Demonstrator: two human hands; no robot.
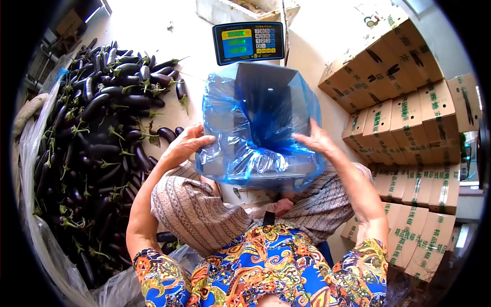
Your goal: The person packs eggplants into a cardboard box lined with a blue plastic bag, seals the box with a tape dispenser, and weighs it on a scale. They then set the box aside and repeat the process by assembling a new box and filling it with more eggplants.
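An open cardboard box (225,107) stands in front of me, between my knees. A thin blue plastic bag (266,161) lines it and is folded over its rim and outer sides. My left hand (188,146) grips the bag at the box's left side, its thumb lying on the film. At the right rim, my right hand (314,138) holds the bag with the thumb over the edge and the other fingers partly hidden outside. Just beyond the box is a digital scale display (249,43) with lit green readouts and a keypad.
A large heap of eggplants (102,148) covers the floor on my left, bordered by clear plastic sheeting (30,169). Printed cardboard cartons (404,123) are stacked on the right. A white foam box (220,11) sits behind the scale display.
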